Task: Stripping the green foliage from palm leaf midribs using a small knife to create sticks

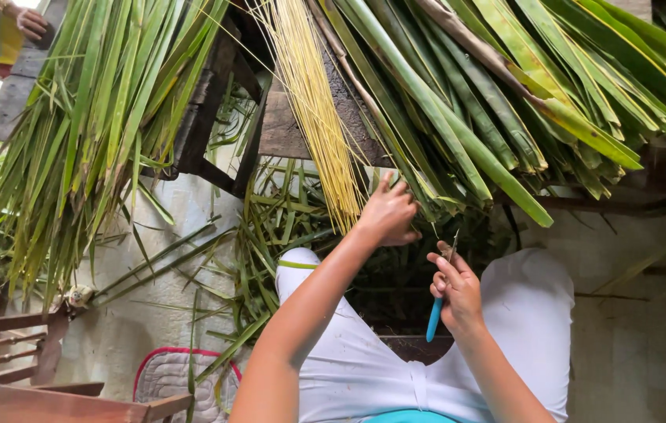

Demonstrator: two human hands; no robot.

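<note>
My left hand (386,213) reaches up to the lower ends of a pile of long green palm leaves (458,117) lying on a dark wooden bench, fingers closed on a leaf tip there. My right hand (454,288) is shut on a small knife with a blue handle (434,319), blade pointing up, just below and right of the left hand. A bundle of thin yellow leaf ribs (313,102) hangs off the bench beside the left hand. My knees in white trousers (521,313) are below.
A second heap of green leaves (90,117) drapes over the bench at left. Cut leaf strips (270,227) litter the pale floor. A quilted cushion (172,380) and wooden furniture (12,345) sit lower left. Another person's hand (33,23) shows top left.
</note>
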